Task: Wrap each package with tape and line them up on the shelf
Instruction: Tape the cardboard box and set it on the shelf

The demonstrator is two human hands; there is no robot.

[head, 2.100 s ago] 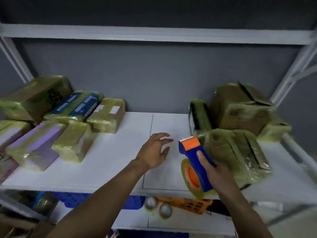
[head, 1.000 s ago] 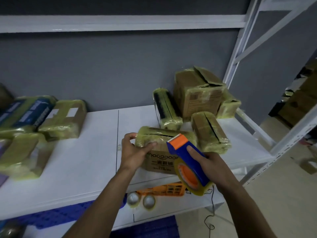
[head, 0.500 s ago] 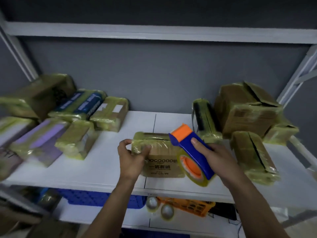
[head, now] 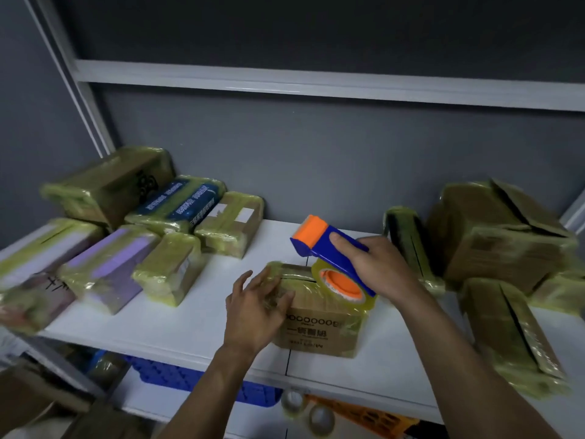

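A brown cardboard package [head: 319, 331] with printed black text stands on the white shelf [head: 196, 315], partly covered in yellowish tape. My right hand [head: 370, 267] grips a blue and orange tape dispenser [head: 329, 248] above the package's top, its yellow roll touching the box. My left hand [head: 253, 308] rests against the package's left end with fingers spread and slightly bent; it is blurred.
Several taped packages [head: 139, 229] lie in rows on the shelf's left. More taped boxes [head: 493, 236] crowd the right side. Below the shelf are a blue crate [head: 190, 375], two tape rolls [head: 310, 410] and an orange basket [head: 370, 416]. A grey wall stands behind.
The package was pulled from the right pile to the shelf's front middle. My left hand loosened its grip on the box end, and the dispenser came down onto the box top.
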